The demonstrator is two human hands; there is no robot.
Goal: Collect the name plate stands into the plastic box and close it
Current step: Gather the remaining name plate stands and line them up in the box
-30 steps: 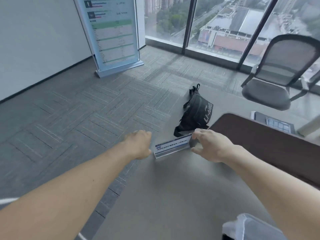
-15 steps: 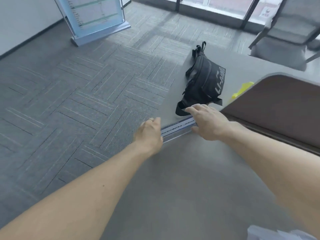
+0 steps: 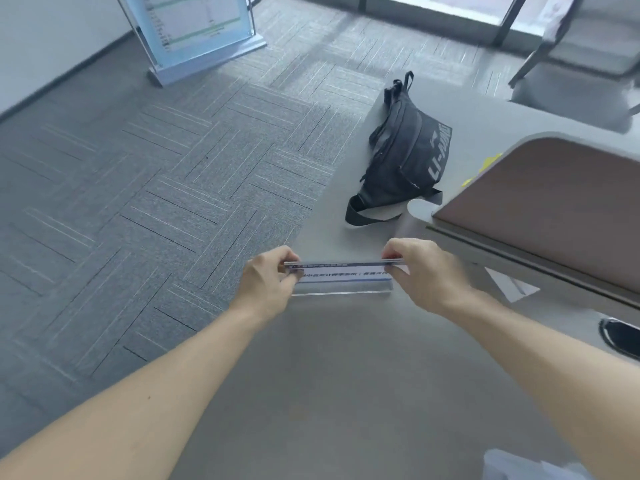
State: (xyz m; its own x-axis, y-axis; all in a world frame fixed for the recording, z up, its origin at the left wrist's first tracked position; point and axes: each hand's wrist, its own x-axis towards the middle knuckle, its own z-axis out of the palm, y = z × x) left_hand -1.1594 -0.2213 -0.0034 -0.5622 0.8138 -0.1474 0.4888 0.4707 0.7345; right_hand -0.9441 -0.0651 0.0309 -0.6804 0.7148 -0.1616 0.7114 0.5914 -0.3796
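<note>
Name plate stand (image 3: 343, 277): a long, clear plastic stand with a white paper strip and blue writing inside. It lies sideways, left to right, between the two hands. It is right at the near left part of the table top. I cannot tell if its bottom edge touches the table.
Left hand (image 3: 266, 277): it pinches the left end of the stand, with its fingers curled round that end.
Right hand (image 3: 419, 271): it pinches the right end of the stand, with fingers on the top edge and the thumb below.
Arms: both are bare and reach out from the near side over the table.
Grey table (image 3: 329, 393): smooth and flat. Its left edge runs beside the carpet.
Black waist bag (image 3: 405, 161): soft cloth with grey letters and a strap. It lies on the table, farther away than the stand and apart from it.
Brown divider panel (image 3: 554, 209): it stands on the right side of the table, near the right hand.
White paper (image 3: 509, 285): it lies flat at the foot of the panel.
Yellow thing (image 3: 485, 168): a small bit shows behind the panel, too hidden to name.
Pale plastic thing (image 3: 519, 469): it peeks in at the near right corner. Only a bit shows.
Grey striped carpet (image 3: 138, 185): it covers the floor on the left.
Blue sign board (image 3: 197, 29): it stands on the far left floor.
Grey office chair (image 3: 588, 46): it is far right, by the window.
</note>
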